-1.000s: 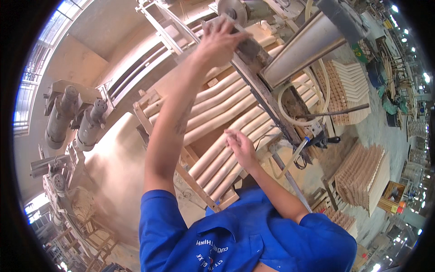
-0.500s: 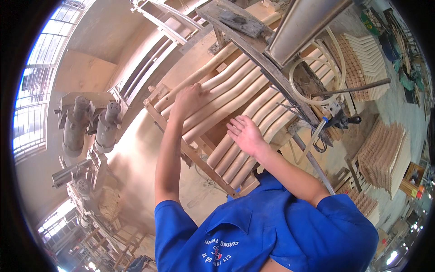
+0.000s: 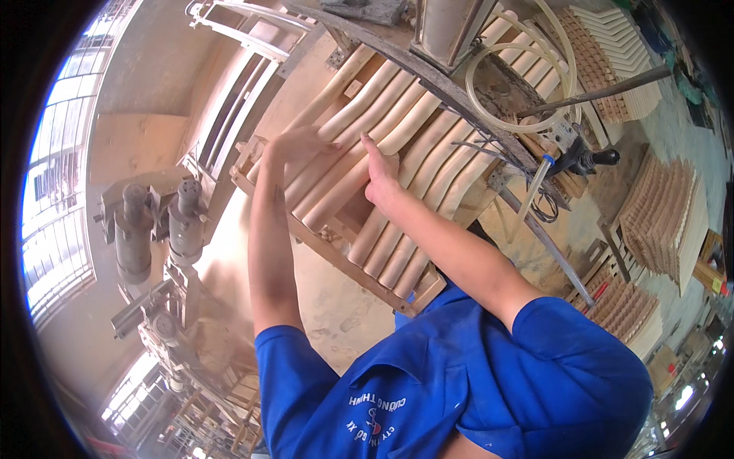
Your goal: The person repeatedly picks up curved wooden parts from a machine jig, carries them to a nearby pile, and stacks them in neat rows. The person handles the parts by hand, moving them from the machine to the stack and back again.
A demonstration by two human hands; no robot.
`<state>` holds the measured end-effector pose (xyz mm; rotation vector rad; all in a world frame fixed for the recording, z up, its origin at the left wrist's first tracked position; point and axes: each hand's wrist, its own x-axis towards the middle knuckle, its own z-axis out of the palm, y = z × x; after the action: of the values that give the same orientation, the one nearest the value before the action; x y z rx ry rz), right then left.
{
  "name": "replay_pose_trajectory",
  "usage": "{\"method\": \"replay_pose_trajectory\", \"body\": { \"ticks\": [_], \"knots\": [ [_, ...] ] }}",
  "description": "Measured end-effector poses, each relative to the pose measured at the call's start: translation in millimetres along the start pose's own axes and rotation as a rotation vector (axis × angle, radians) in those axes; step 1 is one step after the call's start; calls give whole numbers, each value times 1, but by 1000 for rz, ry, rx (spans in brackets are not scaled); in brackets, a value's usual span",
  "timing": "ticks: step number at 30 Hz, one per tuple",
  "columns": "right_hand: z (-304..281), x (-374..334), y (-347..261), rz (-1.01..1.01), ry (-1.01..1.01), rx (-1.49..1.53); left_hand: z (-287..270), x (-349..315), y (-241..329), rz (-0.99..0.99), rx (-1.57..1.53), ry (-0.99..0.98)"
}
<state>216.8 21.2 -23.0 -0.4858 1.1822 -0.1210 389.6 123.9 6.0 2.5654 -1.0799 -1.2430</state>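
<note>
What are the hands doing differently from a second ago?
The left hand came down from the dusty machine table to the left bunch of curved wooden slats. The right hand moved left, from over the right bunch of slats to that left bunch, close to the left hand. Whether the fingers grip anything is unclear. The looped hose and small wooden block stayed put.

your head carries the left one of two side-by-side fisheye cameras, looking steeply down over your blue shirt (image 3: 474, 375), which fills the lower edge, to your left hand (image 3: 302, 144) and right hand (image 3: 382, 172) mid-frame, close by; a window (image 3: 65, 176) bends along the left rim, farther off.
</note>
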Motion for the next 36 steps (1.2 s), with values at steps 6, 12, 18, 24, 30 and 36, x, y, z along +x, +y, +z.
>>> {"method": "replay_pose_trajectory", "body": {
  "ticks": [6, 12, 18, 24, 30, 36],
  "knots": [
    [-8, 19, 5, 245, -305, 240, -38, -39, 37, -243, -140, -132],
    [-17, 17, -3, 286, -681, 323, -57, -80, 79, -265, -551, -124],
    [-43, -3, -18, 278, -710, 239, -46, -105, 109, -185, -444, -15],
    [-55, -53, -10, 406, -730, 279, -24, -143, 89, -195, -610, 1],
    [-74, -108, -3, 521, -791, 260, -7, -213, 113, -355, -704, 92],
    [-119, -167, 4, 629, -837, 274, 7, -286, 172, -515, -623, 111]
  ]
}}
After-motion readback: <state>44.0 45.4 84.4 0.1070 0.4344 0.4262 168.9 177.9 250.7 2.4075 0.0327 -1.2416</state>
